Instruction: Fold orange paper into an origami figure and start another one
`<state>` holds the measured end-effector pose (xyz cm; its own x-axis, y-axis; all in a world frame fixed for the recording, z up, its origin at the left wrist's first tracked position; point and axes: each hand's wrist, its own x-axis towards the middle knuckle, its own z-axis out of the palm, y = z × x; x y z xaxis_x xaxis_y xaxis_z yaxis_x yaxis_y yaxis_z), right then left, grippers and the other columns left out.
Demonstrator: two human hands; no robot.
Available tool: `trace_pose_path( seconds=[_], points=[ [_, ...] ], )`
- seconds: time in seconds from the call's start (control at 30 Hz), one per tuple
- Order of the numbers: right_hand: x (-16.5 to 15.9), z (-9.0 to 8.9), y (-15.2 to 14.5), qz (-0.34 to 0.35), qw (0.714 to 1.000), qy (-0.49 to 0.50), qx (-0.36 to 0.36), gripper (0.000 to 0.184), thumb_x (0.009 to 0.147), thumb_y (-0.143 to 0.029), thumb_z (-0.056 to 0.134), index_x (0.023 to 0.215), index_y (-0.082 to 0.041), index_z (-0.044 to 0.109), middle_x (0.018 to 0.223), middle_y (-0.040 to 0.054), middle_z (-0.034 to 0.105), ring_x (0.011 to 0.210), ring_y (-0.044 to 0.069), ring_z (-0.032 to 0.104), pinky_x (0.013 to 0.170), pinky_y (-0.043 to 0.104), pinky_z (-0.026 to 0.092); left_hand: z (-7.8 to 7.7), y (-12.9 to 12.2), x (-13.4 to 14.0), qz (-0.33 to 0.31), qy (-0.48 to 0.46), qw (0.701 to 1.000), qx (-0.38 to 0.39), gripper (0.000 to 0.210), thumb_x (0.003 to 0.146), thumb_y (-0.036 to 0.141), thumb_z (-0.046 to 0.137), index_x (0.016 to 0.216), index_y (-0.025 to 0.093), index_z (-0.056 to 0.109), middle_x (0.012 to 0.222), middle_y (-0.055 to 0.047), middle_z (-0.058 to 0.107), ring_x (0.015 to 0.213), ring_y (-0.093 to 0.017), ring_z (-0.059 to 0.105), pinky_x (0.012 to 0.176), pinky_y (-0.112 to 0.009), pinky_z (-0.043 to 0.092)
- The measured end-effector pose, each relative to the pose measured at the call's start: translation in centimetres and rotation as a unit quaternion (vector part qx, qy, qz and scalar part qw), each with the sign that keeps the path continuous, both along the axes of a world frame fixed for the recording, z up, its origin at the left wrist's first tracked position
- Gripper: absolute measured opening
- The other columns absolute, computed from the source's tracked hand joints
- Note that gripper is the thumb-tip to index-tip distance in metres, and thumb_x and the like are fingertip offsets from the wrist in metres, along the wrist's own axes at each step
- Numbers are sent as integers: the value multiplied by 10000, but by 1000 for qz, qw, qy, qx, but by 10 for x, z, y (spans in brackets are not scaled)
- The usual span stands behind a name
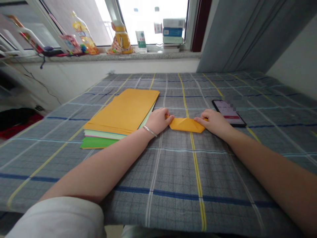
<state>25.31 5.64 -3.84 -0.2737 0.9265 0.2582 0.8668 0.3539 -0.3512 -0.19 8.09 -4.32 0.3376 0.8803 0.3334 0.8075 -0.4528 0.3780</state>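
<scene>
A small folded piece of orange paper point(186, 125) lies between my hands, just above or on the checked cloth. Its long shape has slanted ends and creases across the front. My left hand point(159, 119) pinches its left end, thumb on top; a silver bangle circles that wrist. At the opposite end, my right hand point(213, 120) grips the paper between thumb and curled fingers. Close to my left hand rests a stack of coloured paper point(123, 110), orange on top, with white and green sheets showing underneath.
A phone point(230, 113) with a lit screen lies beyond my right hand. The grey checked tablecloth point(173, 172) covers the table. Along the windowsill point(148, 57) stand bottles, a tube point(141, 41) and stacked boxes point(173, 31). A grey curtain point(235, 36) hangs at the right.
</scene>
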Motion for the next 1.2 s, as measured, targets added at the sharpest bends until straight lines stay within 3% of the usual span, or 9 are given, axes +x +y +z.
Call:
trace_pose_path(
  seconds=[0.33,0.53,0.6,0.7,0.8,0.93,1.1,1.2],
  points=[
    [1,0,7,-14,995,-95,-28,409,899,-505,503,599,-229,537,732,54,623,698,206,558,635,345,395,-2,-6,3,23,191,980,40,250,949,365,504,866,153,606,906,-108,676,891,-240,607,841,-367,452],
    [-3,0,3,-45,993,-101,-27,370,892,-511,497,656,-229,525,784,55,645,720,207,565,591,331,359,-2,-12,5,28,218,972,83,197,926,305,532,937,139,637,965,-142,677,962,-286,617,857,-416,468],
    [-3,0,2,-61,994,-84,-40,356,882,-524,502,682,-230,527,780,47,653,710,205,565,560,323,332,-3,-12,5,-20,190,976,99,171,926,209,507,1015,154,641,1056,-127,677,1019,-267,617,898,-414,467],
    [-3,-1,1,-69,995,-65,-42,344,885,-517,490,717,-227,567,802,49,673,728,211,582,562,323,336,-4,-12,8,-154,128,976,89,299,967,135,405,1171,205,612,1252,-65,651,1144,-199,601,1082,-444,373],
    [-1,-3,4,-42,998,-53,-19,307,882,-471,506,796,-209,641,846,60,694,790,224,607,649,340,403,-5,-18,16,-173,104,979,31,355,1028,242,324,1293,178,551,1259,-70,666,1177,-191,606,1161,-500,281],
    [-3,-6,3,16,998,-50,32,383,903,-444,495,1095,-165,675,1022,98,716,963,262,623,876,409,444,-4,-25,23,-177,136,975,13,467,1042,346,302,1445,151,433,1457,-124,520,1373,-225,460,1196,-494,226],
    [-15,-8,-4,123,986,-103,36,566,961,-479,391,1377,-121,532,1388,156,581,1283,297,504,1088,488,338,-2,-27,26,-161,177,970,-33,523,1046,355,263,1518,138,322,1556,-131,381,1455,-262,333,1177,-545,248],
    [-20,-11,-5,123,984,-128,-3,652,987,-525,284,1475,-119,433,1514,166,454,1413,313,373,1153,542,242,0,-29,28,-145,187,970,-55,523,1047,354,253,1523,147,315,1571,-133,350,1470,-273,299,1171,-593,229]
  ],
)
